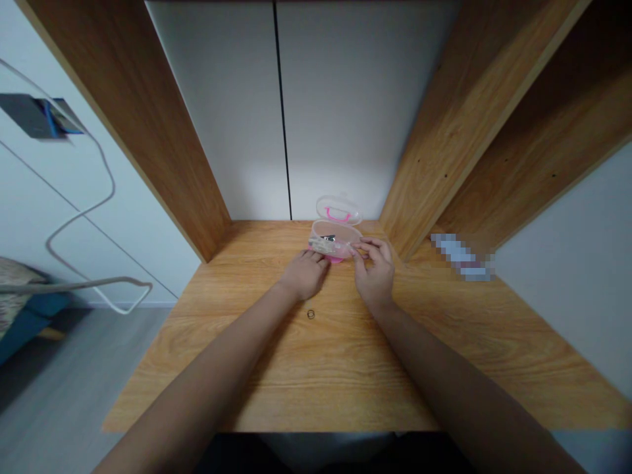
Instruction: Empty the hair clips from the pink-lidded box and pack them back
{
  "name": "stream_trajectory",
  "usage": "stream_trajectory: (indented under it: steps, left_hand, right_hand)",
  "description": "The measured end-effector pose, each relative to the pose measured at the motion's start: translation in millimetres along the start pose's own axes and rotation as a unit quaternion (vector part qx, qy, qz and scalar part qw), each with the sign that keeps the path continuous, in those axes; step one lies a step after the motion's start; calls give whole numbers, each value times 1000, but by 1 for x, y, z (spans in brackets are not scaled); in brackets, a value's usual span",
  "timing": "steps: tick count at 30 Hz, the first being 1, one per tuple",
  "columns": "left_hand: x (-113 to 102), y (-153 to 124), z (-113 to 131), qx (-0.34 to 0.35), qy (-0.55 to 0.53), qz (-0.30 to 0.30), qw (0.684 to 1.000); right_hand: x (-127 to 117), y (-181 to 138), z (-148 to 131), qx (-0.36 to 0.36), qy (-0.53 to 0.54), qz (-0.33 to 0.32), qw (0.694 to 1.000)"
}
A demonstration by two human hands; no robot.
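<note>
A small clear plastic case with a pink base and pink handle stands open near the back of the wooden desk, its lid tipped up against the white wall. Small metal pieces lie inside. My left hand rests at the case's near left edge, fingers curled against it. My right hand is at its right edge, thumb and fingers pinched on something too small to name. A small metal ring lies on the desk just below my left hand.
Wooden side panels rise on both sides of the desk nook; a slanted wooden shelf runs to the right. A blurred object lies at the right. A white cable hangs at the left over the grey floor.
</note>
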State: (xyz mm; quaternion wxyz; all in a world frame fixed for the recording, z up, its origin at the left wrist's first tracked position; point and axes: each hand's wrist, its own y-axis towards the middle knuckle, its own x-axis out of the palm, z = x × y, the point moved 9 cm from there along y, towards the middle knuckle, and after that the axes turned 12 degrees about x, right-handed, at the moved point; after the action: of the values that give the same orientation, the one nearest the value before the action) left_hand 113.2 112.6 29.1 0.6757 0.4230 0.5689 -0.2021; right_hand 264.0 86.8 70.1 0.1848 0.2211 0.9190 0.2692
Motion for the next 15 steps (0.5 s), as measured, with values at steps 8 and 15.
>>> stream_trajectory:
  steps: [8,15]
  left_hand:
    - [-17,-53,-46,-78,21,-17,997]
    - [-24,-78,-63,-136,40,40,989]
  right_hand:
    - [16,-2,10,14,2,-58,998]
    - [34,-10,15,20,-5,-111,994]
